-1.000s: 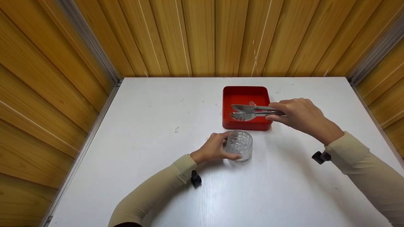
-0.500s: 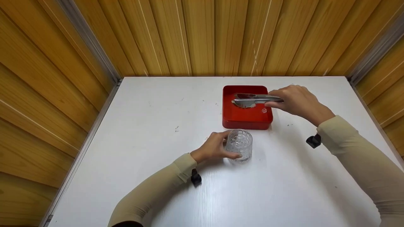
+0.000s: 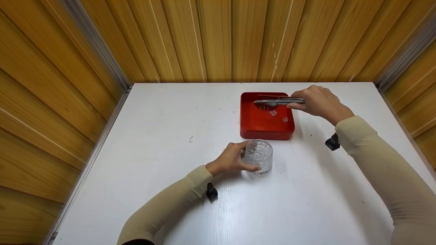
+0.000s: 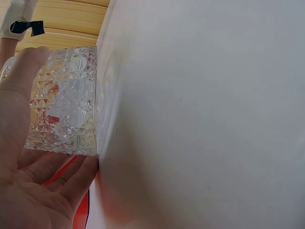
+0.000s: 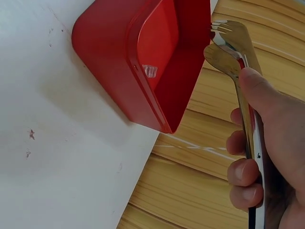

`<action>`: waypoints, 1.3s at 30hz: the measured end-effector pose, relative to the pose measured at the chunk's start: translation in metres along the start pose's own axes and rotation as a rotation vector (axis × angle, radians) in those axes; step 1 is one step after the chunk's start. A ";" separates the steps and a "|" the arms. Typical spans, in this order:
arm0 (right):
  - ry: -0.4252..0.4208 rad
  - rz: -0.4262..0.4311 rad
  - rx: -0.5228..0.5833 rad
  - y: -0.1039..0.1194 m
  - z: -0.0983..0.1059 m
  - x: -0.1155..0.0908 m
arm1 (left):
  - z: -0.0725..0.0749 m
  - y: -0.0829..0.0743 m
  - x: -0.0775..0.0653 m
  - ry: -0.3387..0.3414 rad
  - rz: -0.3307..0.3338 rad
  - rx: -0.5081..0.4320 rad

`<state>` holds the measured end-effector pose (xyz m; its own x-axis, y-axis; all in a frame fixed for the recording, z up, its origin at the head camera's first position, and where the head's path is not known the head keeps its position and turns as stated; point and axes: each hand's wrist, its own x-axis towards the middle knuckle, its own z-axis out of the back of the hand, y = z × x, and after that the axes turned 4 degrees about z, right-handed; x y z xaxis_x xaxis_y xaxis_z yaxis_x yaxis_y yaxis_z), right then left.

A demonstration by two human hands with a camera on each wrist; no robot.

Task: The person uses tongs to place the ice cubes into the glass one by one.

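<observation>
My left hand (image 3: 231, 158) curls thumb and fingers round a clear cut-glass tumbler (image 3: 261, 154), which stands upright on the white table before the red box. Close up in the left wrist view, the tumbler (image 4: 64, 105) shows its faceted wall. Metal serving tongs (image 3: 281, 101) are held by my right hand (image 3: 318, 102), their tips over the back half of the red box (image 3: 267, 134). One tong end is fork-like and the other spoon-like, as the right wrist view shows the tongs (image 5: 245, 102). On the box floor lie a clear cube (image 3: 273, 113) and another clear cube (image 3: 285, 119).
The white table (image 3: 170, 136) has small dark marks left of the box. Yellow wood-look panels (image 3: 218, 41) rise behind it and at both sides, with metal posts (image 3: 95, 41) at the corners.
My right hand has moved the tongs toward the back of the box, and they have turned more edge-on in the head view. Both cubes now show plainly. Left hand and tumbler stay put.
</observation>
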<state>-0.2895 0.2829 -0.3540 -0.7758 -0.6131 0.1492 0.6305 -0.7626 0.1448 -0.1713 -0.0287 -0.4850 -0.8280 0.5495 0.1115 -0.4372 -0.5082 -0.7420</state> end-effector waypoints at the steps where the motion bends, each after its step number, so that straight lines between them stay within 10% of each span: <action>1: 0.007 -0.007 -0.003 -0.001 0.000 0.001 | 0.000 0.000 0.000 0.000 0.000 0.000; 39: 0.181 -0.180 0.019 -0.018 -0.011 0.026 | 0.000 -0.001 0.001 -0.004 0.019 -0.019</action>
<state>-0.3213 0.2784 -0.3634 -0.8664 -0.4961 -0.0575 0.4809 -0.8598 0.1716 -0.1719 -0.0275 -0.4841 -0.8376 0.5370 0.1003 -0.4150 -0.5060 -0.7561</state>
